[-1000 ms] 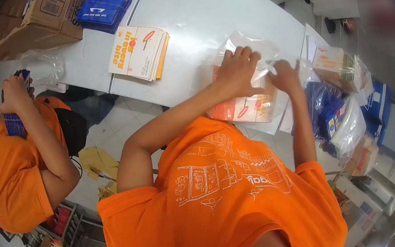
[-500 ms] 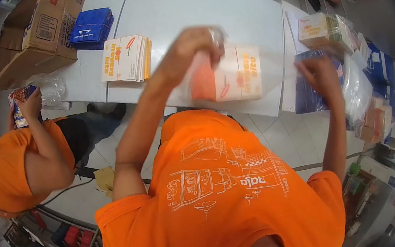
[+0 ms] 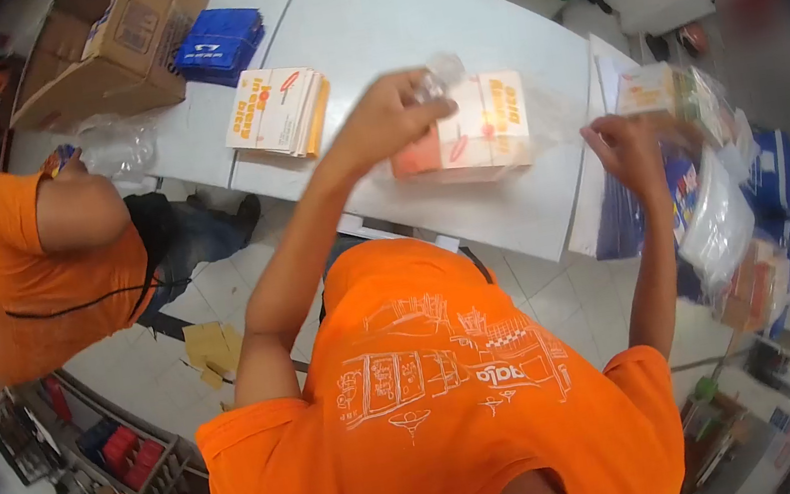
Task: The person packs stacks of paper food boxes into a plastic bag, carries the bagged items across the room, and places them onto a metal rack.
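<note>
A stack of printed cardboard boxes or cards (image 3: 488,118), white with orange and yellow print, lies on the white table in front of me. Clear plastic film (image 3: 554,118) surrounds it and stretches out to the right. At the stack's upper left corner, my left hand (image 3: 394,118) is closed around a clear, shiny, rounded thing (image 3: 440,77), too blurred to identify. Over the table's right edge is my right hand (image 3: 629,151), its fingertips pinched at the film's far end. A blue plastic-wrapped pack (image 3: 620,215) sits below that hand.
Another printed stack (image 3: 280,111) and a blue bundle (image 3: 220,44) stand left, near an open carton (image 3: 121,58). Wrapped boxes (image 3: 651,90) and plastic bags (image 3: 719,217) crowd the right. A co-worker in an orange shirt (image 3: 44,266) is at the left.
My view has shifted, so the table items appear further right. My left hand stays at the stack's left end. My right hand's fingers look closer together. The co-worker has leaned nearer the table.
</note>
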A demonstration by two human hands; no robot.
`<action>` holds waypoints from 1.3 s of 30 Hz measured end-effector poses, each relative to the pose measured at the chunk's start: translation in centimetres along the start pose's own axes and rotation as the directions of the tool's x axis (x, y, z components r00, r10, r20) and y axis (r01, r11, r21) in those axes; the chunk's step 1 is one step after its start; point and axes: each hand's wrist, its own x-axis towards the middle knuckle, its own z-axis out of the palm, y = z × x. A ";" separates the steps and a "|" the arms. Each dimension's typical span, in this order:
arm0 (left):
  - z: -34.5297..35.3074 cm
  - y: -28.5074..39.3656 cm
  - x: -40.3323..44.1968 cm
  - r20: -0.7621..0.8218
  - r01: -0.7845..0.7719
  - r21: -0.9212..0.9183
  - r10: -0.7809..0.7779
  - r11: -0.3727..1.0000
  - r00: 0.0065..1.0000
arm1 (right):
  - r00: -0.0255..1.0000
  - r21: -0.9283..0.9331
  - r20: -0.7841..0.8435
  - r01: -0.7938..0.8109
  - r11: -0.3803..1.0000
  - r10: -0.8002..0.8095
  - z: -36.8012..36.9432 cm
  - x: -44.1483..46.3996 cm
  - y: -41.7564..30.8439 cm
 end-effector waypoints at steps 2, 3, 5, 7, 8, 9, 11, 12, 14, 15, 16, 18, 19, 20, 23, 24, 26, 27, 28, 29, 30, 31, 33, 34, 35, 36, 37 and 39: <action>0.6 -2.3 -1.0 0.011 0.017 -0.100 -0.016 0.995 1.000 | 0.998 0.074 -0.050 -0.028 0.997 0.031 0.2 0.3 -1.5; 0.6 -3.2 -1.5 0.001 0.017 -0.141 -0.017 0.990 1.000 | 0.990 0.030 -0.129 0.060 0.998 -0.056 -0.1 0.7 -2.9; -0.1 -4.3 -1.9 -0.010 0.003 -0.212 -0.005 0.977 1.000 | 0.929 -0.080 -0.293 0.214 0.974 -0.228 -0.9 1.7 -7.1; -2.7 -5.2 -2.2 -0.154 -0.057 -0.120 0.038 0.991 0.987 | 0.999 0.398 -0.041 -0.001 0.917 0.019 0.4 0.5 -11.2; -4.6 -6.7 -1.7 -0.231 -0.141 -0.033 0.130 0.989 0.964 | 0.989 0.538 0.123 0.004 0.843 -0.083 1.9 0.3 -12.4; -6.6 -7.8 -1.3 -0.294 -0.221 0.056 0.227 0.974 0.928 | 0.945 0.737 0.184 0.048 0.674 -0.269 4.2 0.4 -14.0; -11.5 -9.1 -1.4 -0.467 -0.112 0.104 0.148 0.988 0.872 | 0.839 0.834 0.406 -0.177 0.523 -0.362 8.5 0.6 -18.6; -14.8 -12.1 -0.8 -0.535 -0.095 0.145 0.159 0.985 0.830 | 0.783 0.818 0.490 -0.262 0.512 -0.383 11.1 1.1 -20.5; -20.5 -18.6 0.1 -0.660 0.063 0.282 0.146 0.957 0.737 | 0.800 0.816 0.545 -0.439 0.375 -0.249 18.7 2.1 -23.7; -22.6 -21.0 0.4 -0.721 0.199 0.370 0.145 0.908 0.678 | 0.771 0.772 0.615 -0.542 0.332 -0.169 23.1 3.1 -24.6; -24.3 -24.0 0.9 -0.725 0.286 0.312 0.032 0.906 0.688 | 0.732 0.725 0.674 -0.628 0.282 -0.102 27.3 4.7 -25.0; -27.6 -28.5 1.2 -0.731 0.465 0.194 -0.189 0.864 0.655 | 0.732 0.651 0.672 -0.658 0.378 0.115 34.3 7.9 -25.2; -28.2 -27.8 1.0 -0.637 0.449 0.113 -0.282 0.887 0.718 | 0.715 0.611 0.681 -0.674 0.416 0.159 35.3 9.6 -25.4; -27.4 -26.6 0.4 -0.524 0.442 0.027 -0.364 0.897 0.770 | 0.697 0.566 0.688 -0.690 0.451 0.203 35.9 11.0 -25.3; -26.5 -24.5 -0.9 -0.360 0.414 -0.098 -0.420 0.905 0.833 | 0.682 0.572 0.676 -0.725 0.384 0.278 39.1 13.6 -24.3; -26.3 -24.2 -1.3 -0.339 0.403 -0.124 -0.420 0.907 0.842 | 0.678 0.591 0.673 -0.734 0.335 0.296 40.4 13.8 -23.9; -26.0 -23.1 -1.8 -0.280 0.434 -0.053 -0.431 0.899 0.858 | 0.612 0.555 0.752 -0.789 0.266 0.245 36.4 14.8 -25.2; -26.0 -23.1 -2.1 -0.249 0.446 -0.021 -0.437 0.895 0.864 | 0.576 0.530 0.788 -0.815 0.234 0.219 35.0 15.3 -25.9; -26.0 -23.5 -2.1 -0.258 0.503 0.034 -0.478 0.864 0.839 | 0.669 0.577 0.694 -0.737 0.351 0.266 35.5 15.4 -26.7; -26.2 -23.8 -2.1 -0.276 0.463 0.047 -0.434 0.885 0.858 | 0.679 0.561 0.680 -0.725 0.400 0.277 35.7 15.8 -26.8; -26.3 -24.0 -2.1 -0.291 0.422 0.063 -0.388 0.904 0.874 | 0.689 0.544 0.665 -0.711 0.445 0.288 35.8 16.3 -26.7; -26.4 -24.4 -2.3 -0.305 0.385 0.076 -0.347 0.920 0.887 | 0.694 0.520 0.655 -0.701 0.489 0.299 35.5 16.5 -26.8; -27.2 -24.4 -1.9 -0.266 0.386 -0.155 -0.415 0.909 0.870 | 0.619 0.395 0.646 -0.772 0.498 0.447 36.0 17.7 -25.7; -27.8 -24.5 -1.5 -0.254 0.373 -0.268 -0.439 0.888 0.862 | 0.633 0.434 0.605 -0.771 0.467 0.484 37.1 17.7 -25.3; -27.7 -24.8 -1.2 -0.276 0.378 -0.246 -0.438 0.893 0.856 | 0.632 0.463 0.631 -0.773 0.434 0.451 37.1 17.9 -25.2; -27.3 -25.1 -0.5 -0.307 0.379 -0.220 -0.432 0.899 0.848 | 0.636 0.496 0.654 -0.769 0.404 0.408 37.1 18.3 -25.3; -27.0 -25.5 0.0 -0.347 0.381 -0.194 -0.426 0.904 0.835 | 0.643 0.527 0.678 -0.763 0.374 0.356 37.1 18.9 -25.6; -26.1 -27.0 0.9 -0.512 0.388 -0.014 -0.340 0.922 0.789 | 0.597 0.512 0.749 -0.797 0.321 0.287 35.5 19.8 -26.0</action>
